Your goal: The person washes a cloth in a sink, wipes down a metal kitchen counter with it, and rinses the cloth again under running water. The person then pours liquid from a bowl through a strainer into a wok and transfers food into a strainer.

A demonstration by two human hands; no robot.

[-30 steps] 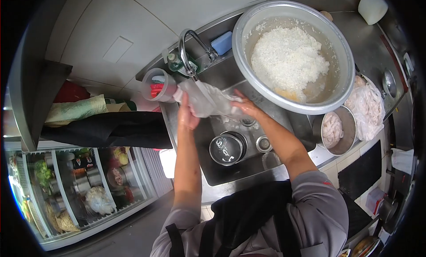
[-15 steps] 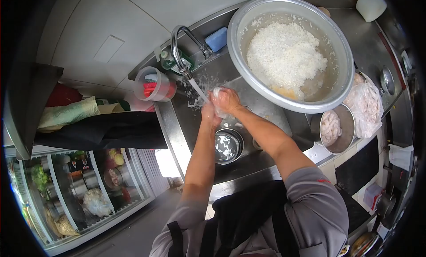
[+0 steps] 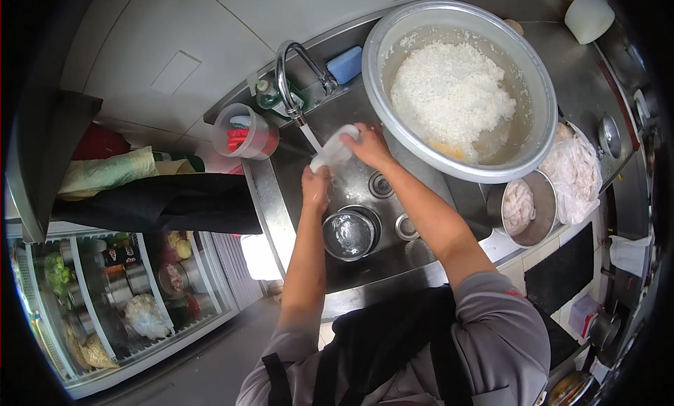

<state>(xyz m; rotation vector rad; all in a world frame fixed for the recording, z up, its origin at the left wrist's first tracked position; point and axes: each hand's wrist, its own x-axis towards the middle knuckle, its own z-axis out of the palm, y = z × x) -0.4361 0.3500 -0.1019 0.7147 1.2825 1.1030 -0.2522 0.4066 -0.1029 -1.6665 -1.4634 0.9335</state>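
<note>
Over the sink (image 3: 309,216), a white, thin, wet piece (image 3: 335,152) is stretched between my two hands; I cannot tell whether it is cloth or plastic. My left hand (image 3: 316,185) grips its lower left end. Its upper right end is in the fingers of my right hand (image 3: 370,148). Water runs from the curved faucet (image 3: 284,76) just beside or onto the piece. Below my hands, a round metal bowl (image 3: 349,235) holding water sits in the sink.
A large metal basin (image 3: 547,118) of white rice in water stands at upper right. Near it are a pot (image 3: 551,202) of pale meat strips and a plastic bag (image 3: 572,164). A clear tub (image 3: 263,129), green bottle (image 3: 265,90) and blue sponge (image 3: 344,64) line the sink's back left.
The white piece was bunched between my close-set hands under splashing water. My hands are now apart, left lower and right higher, with the piece spread between them.
</note>
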